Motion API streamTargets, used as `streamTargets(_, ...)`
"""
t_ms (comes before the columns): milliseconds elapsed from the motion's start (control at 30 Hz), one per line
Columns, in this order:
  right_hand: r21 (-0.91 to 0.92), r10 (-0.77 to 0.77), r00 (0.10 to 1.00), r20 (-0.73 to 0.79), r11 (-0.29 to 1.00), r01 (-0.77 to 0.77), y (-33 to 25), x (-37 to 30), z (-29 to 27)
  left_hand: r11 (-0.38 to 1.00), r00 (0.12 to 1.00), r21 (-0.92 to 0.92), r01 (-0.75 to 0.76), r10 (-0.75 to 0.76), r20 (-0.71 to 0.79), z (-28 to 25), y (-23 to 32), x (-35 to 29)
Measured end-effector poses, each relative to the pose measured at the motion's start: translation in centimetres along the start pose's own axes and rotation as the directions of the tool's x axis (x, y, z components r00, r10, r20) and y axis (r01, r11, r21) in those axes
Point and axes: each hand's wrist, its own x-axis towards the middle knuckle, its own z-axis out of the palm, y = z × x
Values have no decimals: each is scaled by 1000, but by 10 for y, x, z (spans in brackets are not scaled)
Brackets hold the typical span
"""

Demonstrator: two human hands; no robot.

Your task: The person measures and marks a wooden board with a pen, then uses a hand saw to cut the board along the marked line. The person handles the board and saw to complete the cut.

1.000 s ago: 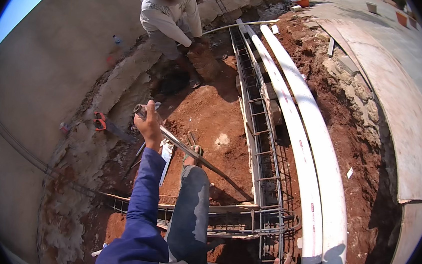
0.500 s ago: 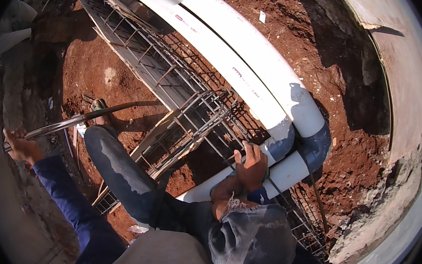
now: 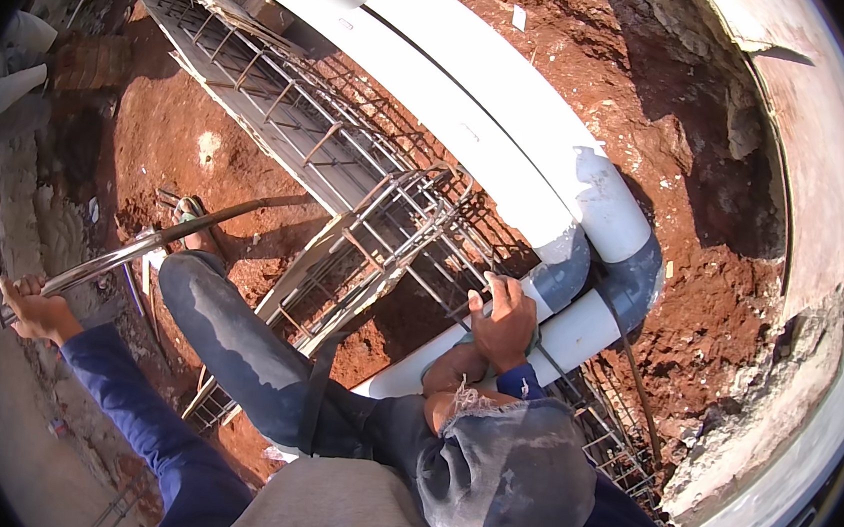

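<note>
At far left, my left hand [image 3: 33,311] is closed round the end of a long dark metal bar [image 3: 146,242], which slants up to the right past my left knee. My right hand [image 3: 504,321] lies by the bent grey end of the white pipes, its thumb raised and fingers stretched out. Beneath it are my bare lower leg [image 3: 453,370] and thin rods of a rebar cage [image 3: 390,223]. Whether the palm touches a rod is hidden. My bent left leg [image 3: 236,323] ends in a sandalled foot [image 3: 195,219] on the red soil.
Two large white pipes [image 3: 455,116] run from the top to dark grey elbows [image 3: 631,287] at right. Wooden boards [image 3: 207,84] flank the rebar. A pale wall [image 3: 822,168] edges the dug red soil [image 3: 708,319]. Pale cloth-like material [image 3: 17,78] hangs at upper left.
My left hand's fingers have curled further round the bar, from a more outstretched finger before. The view has shifted slightly; my right hand stays in nearly the same place.
</note>
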Motion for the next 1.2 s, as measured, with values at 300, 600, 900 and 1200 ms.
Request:
streamTargets(300, 0, 25, 1000, 17, 1000, -25, -5, 9, 0, 1000, 998, 22, 5, -4, -64, 4, 7, 3)
streamTargets(600, -31, 39, 999, 5, 999, -39, -7, 15, -4, 999, 999, -39, 29, -30, -31, 4, -5, 2)
streamTargets(900, -51, 113, 992, 65, 993, -109, -15, 4, -5, 998, 998, 18, 62, -62, 3, 6, -11, 13)
streamTargets(1200, -43, 153, 986, 66, 988, -151, -5, 7, -14, 985, 985, 60, 161, -164, 44, 21, -2, 15)
